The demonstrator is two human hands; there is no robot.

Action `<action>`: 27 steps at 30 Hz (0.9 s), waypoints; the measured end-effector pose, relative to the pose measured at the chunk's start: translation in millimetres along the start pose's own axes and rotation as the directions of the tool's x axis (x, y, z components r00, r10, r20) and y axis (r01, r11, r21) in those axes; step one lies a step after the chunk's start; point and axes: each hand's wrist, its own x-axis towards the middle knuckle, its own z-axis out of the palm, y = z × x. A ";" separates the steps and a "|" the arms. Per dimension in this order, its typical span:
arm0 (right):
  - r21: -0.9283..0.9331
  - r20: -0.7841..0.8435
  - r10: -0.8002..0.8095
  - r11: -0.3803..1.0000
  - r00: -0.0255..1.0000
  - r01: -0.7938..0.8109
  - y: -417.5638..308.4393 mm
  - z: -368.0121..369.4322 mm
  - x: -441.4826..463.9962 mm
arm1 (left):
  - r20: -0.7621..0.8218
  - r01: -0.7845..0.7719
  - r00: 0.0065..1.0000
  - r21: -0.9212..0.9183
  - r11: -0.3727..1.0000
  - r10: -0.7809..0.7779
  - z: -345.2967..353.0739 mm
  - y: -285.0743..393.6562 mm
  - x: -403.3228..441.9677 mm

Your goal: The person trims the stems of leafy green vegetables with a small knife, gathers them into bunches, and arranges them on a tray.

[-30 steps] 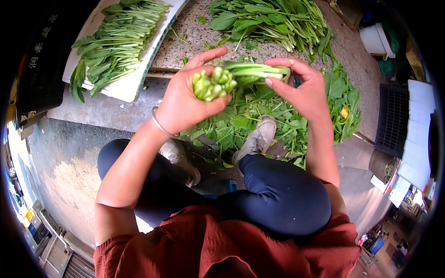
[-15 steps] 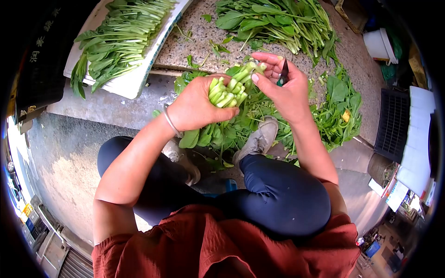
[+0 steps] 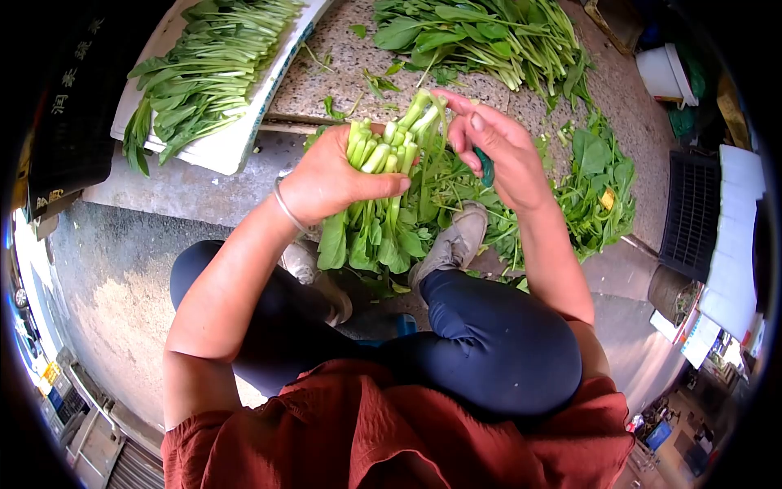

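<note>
My left hand [image 3: 330,178] is wrapped round a bunch of leafy greens [image 3: 383,155], its pale cut stem ends facing up and its leaves hanging below. Just right of the bunch, my right hand [image 3: 501,147] has its fingers curled round a small tool with a green handle [image 3: 485,167]; the tool's blade cannot be made out. The right fingertips are beside the upper stems, and whether they touch them is unclear. Loose leaves and trimmings [image 3: 590,191] lie beneath and to the right of my hands.
Greens lie in a row on a white board [image 3: 220,159] at upper left. Another heap of greens [image 3: 489,37] rests on the speckled stone slab [image 3: 326,90]. A white bucket [image 3: 664,73] and a black crate [image 3: 688,212] stand at the right. My shoes [image 3: 456,236] are below the hands.
The bunch in my left hand has turned so that its leaves hang down. My right hand moved left, then turned, its fingers curling in; the dark blade seen half a second ago is hidden.
</note>
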 end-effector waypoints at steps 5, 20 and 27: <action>0.081 0.043 0.052 0.995 0.998 -0.055 1.3 0.6 -0.1 | 0.015 0.009 1.000 0.108 0.994 -0.011 -0.3 1.3 -0.1; -0.241 0.015 -0.057 0.969 0.998 0.059 17.6 5.4 6.8 | -0.070 0.138 0.990 0.345 0.929 -0.121 -3.4 -8.7 4.6; -0.274 -0.114 -0.049 0.962 0.992 0.016 23.9 -12.1 14.1 | -0.061 0.132 0.991 0.317 0.939 -0.118 -3.1 -7.7 2.9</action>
